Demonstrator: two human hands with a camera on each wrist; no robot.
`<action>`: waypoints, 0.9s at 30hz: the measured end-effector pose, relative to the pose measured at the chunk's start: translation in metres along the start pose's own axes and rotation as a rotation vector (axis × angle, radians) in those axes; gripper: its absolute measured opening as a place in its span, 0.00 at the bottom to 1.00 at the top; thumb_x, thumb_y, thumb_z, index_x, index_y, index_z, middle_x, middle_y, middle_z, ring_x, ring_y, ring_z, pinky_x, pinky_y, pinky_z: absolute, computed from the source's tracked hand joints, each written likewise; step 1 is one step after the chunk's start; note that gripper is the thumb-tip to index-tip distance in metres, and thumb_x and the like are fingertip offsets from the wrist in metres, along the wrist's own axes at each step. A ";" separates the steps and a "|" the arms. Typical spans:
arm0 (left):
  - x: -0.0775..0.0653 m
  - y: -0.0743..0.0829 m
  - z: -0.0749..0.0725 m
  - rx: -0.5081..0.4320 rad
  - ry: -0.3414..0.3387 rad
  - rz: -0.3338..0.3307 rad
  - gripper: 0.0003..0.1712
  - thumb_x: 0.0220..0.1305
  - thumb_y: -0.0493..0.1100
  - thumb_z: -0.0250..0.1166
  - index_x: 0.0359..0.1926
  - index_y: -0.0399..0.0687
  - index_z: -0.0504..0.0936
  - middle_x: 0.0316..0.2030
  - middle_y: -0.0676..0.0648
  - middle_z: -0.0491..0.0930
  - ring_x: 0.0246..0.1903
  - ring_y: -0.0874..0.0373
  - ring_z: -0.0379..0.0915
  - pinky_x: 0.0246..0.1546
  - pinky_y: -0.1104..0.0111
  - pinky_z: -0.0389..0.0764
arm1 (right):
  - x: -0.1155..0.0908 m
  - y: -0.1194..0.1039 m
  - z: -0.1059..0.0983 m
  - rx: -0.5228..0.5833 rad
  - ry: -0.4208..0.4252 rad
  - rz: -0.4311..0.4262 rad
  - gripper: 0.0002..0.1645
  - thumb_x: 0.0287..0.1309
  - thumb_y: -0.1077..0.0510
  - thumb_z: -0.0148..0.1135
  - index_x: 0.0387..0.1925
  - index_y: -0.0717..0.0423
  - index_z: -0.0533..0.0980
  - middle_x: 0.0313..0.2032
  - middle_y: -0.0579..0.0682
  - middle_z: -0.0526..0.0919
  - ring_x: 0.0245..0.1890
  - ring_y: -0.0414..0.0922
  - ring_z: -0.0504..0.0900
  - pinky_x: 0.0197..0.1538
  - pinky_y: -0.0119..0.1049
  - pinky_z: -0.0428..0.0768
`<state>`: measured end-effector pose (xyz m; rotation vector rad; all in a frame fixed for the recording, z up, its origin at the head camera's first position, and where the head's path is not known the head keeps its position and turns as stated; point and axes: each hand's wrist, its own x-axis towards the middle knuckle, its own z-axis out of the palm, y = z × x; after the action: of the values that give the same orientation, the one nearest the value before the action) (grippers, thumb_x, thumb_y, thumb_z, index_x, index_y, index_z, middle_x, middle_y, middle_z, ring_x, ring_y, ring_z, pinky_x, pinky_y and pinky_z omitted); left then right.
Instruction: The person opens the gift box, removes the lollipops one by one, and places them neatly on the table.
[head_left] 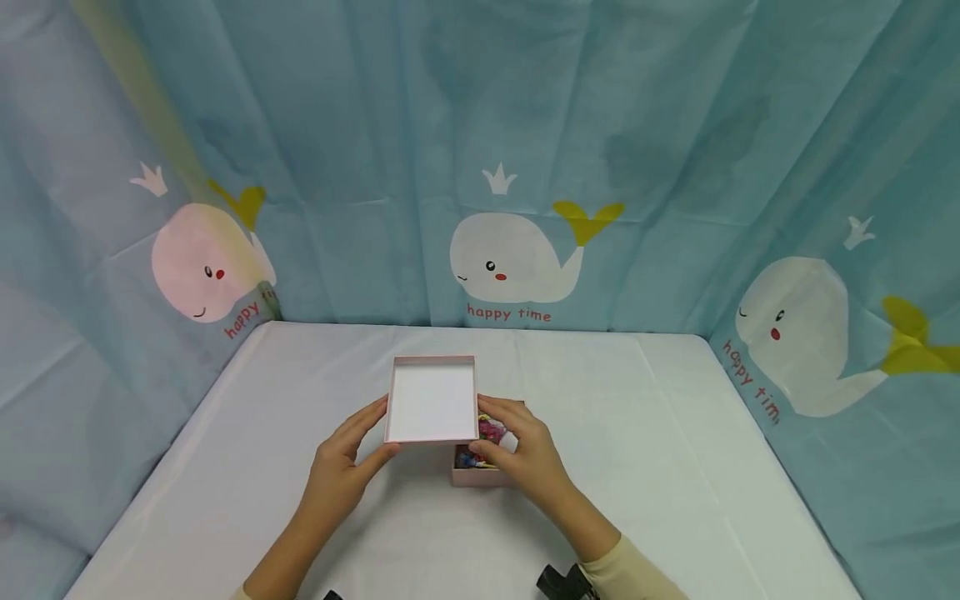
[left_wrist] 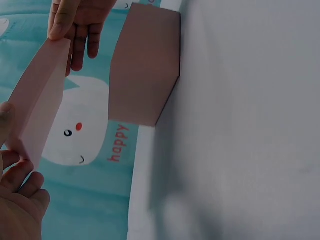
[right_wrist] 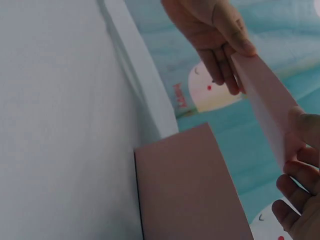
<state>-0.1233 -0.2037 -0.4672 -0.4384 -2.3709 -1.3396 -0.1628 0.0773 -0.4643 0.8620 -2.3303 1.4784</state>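
Observation:
Between both hands, a square pink box lid (head_left: 433, 402) is held raised, its white inside facing the head camera. My left hand (head_left: 339, 471) grips its left side with the thumb at the lower corner. On the opposite side, my right hand (head_left: 531, 454) pinches the lid between thumb and fingers. Behind and below it stands the pink box base (head_left: 483, 477) on the table, partly hidden by the lid and right hand. Small colourful items (head_left: 491, 429) show inside. The left wrist view shows the base's plain outer walls (left_wrist: 142, 65), apart from the lid (left_wrist: 42, 100).
A white cloth (head_left: 637, 467) covers the table. Blue curtains (head_left: 360, 250) printed with whales surround its back and sides. Near the front edge, a black device (head_left: 566, 582) sits by the right sleeve (head_left: 633, 573).

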 end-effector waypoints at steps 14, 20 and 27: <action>-0.011 -0.018 -0.042 0.051 0.011 -0.081 0.38 0.55 0.41 0.72 0.67 0.55 0.70 0.66 0.51 0.70 0.66 0.73 0.61 0.60 0.88 0.63 | 0.020 -0.016 0.040 -0.051 -0.050 0.031 0.35 0.51 0.47 0.72 0.61 0.48 0.74 0.59 0.41 0.78 0.61 0.39 0.74 0.61 0.40 0.79; -0.014 -0.027 -0.057 0.053 -0.013 -0.122 0.37 0.56 0.43 0.71 0.67 0.56 0.69 0.66 0.51 0.70 0.65 0.75 0.60 0.60 0.88 0.65 | 0.025 -0.020 0.057 -0.056 -0.045 0.051 0.35 0.49 0.48 0.74 0.60 0.47 0.75 0.57 0.39 0.79 0.58 0.38 0.76 0.60 0.36 0.80; -0.017 -0.039 -0.075 0.054 -0.038 -0.172 0.35 0.58 0.45 0.70 0.67 0.57 0.70 0.65 0.48 0.70 0.63 0.80 0.60 0.58 0.89 0.65 | 0.030 -0.028 0.081 0.029 -0.068 0.175 0.33 0.51 0.51 0.73 0.60 0.43 0.75 0.58 0.36 0.78 0.61 0.35 0.74 0.64 0.38 0.76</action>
<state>-0.1123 -0.2890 -0.4689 -0.2512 -2.5186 -1.3469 -0.1618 -0.0130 -0.4657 0.7422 -2.4959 1.5772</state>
